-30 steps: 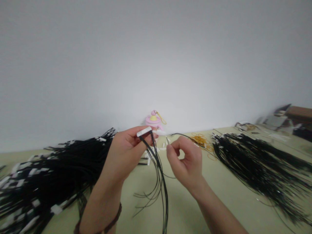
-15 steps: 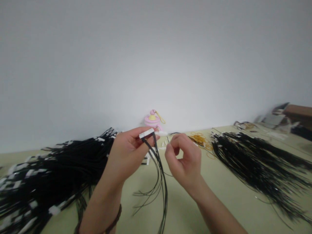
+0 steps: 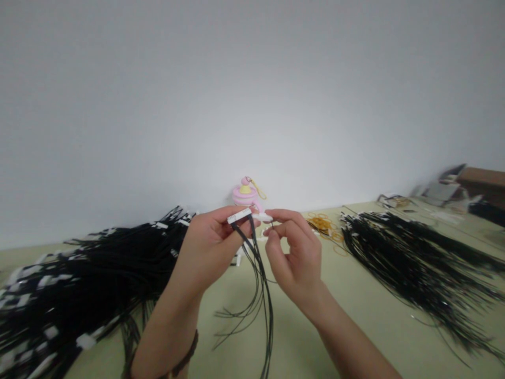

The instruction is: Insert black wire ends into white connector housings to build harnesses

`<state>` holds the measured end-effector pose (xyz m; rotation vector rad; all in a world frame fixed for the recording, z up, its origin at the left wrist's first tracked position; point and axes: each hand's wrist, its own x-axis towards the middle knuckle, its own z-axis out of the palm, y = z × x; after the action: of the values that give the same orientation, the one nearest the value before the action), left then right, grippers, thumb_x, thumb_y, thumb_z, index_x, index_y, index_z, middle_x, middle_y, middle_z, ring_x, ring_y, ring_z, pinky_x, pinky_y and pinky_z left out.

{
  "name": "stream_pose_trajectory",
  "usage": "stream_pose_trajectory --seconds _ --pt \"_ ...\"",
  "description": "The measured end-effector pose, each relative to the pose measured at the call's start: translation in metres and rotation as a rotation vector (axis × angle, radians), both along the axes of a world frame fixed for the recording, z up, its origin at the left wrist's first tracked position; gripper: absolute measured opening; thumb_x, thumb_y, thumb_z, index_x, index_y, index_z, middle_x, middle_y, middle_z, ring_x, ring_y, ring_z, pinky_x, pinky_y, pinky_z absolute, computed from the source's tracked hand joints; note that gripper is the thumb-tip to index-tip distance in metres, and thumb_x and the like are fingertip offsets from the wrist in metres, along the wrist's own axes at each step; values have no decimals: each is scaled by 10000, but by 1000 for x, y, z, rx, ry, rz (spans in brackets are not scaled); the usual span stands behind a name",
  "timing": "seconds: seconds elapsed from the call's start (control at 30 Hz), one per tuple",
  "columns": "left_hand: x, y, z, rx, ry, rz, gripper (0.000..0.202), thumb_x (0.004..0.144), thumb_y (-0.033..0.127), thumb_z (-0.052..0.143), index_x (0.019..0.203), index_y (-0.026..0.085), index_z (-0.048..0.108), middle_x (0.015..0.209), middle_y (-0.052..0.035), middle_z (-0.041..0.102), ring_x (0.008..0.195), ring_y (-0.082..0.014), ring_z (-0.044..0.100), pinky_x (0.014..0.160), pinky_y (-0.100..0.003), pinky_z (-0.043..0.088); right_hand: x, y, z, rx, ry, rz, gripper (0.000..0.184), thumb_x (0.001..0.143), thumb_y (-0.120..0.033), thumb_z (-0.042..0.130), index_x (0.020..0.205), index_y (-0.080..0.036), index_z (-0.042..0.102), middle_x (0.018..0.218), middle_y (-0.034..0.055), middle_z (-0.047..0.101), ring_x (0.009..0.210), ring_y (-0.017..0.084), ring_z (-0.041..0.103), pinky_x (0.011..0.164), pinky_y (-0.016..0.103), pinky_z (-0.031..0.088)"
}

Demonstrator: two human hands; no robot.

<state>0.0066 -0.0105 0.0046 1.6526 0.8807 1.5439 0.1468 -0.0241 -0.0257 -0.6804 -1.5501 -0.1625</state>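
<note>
Pinched between the thumb and fingers of my left hand (image 3: 209,245) is a white connector (image 3: 239,216). Black wires (image 3: 260,281) run out of it and hang down in front of the table. Close on its right, my right hand (image 3: 295,252) is closed in a pinch with a thin dark wire (image 3: 272,225) at the fingertips. A small white piece (image 3: 262,217) shows between the two hands; I cannot tell whether the right fingers touch it.
A large pile of black wires with white connectors (image 3: 106,268) lies at left. Loose black wires (image 3: 410,263) spread at right. Yellow rubber bands (image 3: 321,223) and a pink toy (image 3: 244,195) sit behind my hands. A brown box (image 3: 483,181) is at far right.
My right hand has shifted slightly left toward the connector, its index finger now extended more. My left hand keeps its hold on the connector, nearly still.
</note>
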Motion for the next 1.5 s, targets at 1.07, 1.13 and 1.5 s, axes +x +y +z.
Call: stream_pose_trajectory --seconds 1.07,1.13,1.5 --pt "-9 6 -7 -55 -98 -117 127 752 232 770 875 202 767 740 -21 736 636 -98 664 591 -139 532 61 59 -10 -984 106 658 154 740 -247 708 849 -145 672 796 39 732 733 96 689 697 231 541" --pt "-9 6 -7 -71 -99 -113 136 741 233 779 871 194 767 736 -26 734 622 -100 661 574 -138 533 60 59 -9 -960 174 614 174 716 -244 729 850 -144 681 799 43 738 732 95 684 712 236 539" --pt "-1 2 -5 -225 -214 -299 179 686 249 823 793 136 735 695 -24 693 603 -92 651 589 -140 547 31 64 -17 -989 248 661 211 646 -266 757 810 -134 741 742 38 729 668 116 639 700 276 528"
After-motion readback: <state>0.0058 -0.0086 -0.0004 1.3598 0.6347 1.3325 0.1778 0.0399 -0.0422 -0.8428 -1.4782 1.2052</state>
